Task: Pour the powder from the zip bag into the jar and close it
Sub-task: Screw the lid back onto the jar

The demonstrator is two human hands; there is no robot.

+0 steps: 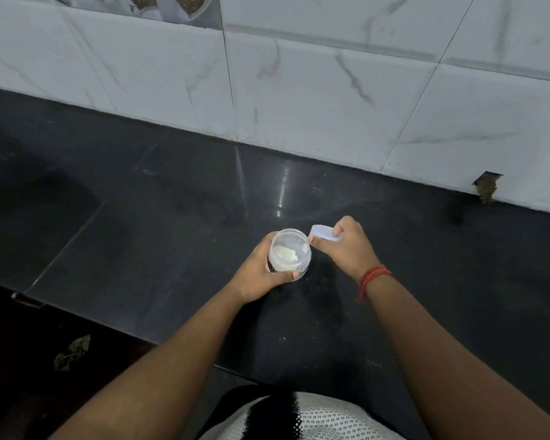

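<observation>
On the black counter [172, 217], below the tiled wall [331, 90], the jar [289, 254] stands upright and uncapped with white powder [285, 251] inside. The left hand [261, 274] wraps round the jar's left side. Just right of the jar's rim, the right hand [346, 246] pinches the white lid [324, 233], tilted.

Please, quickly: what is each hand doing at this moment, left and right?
Left hand: closed around the open jar, which has white powder inside.
Right hand: holding the white lid, tilted beside the jar's mouth.
</observation>
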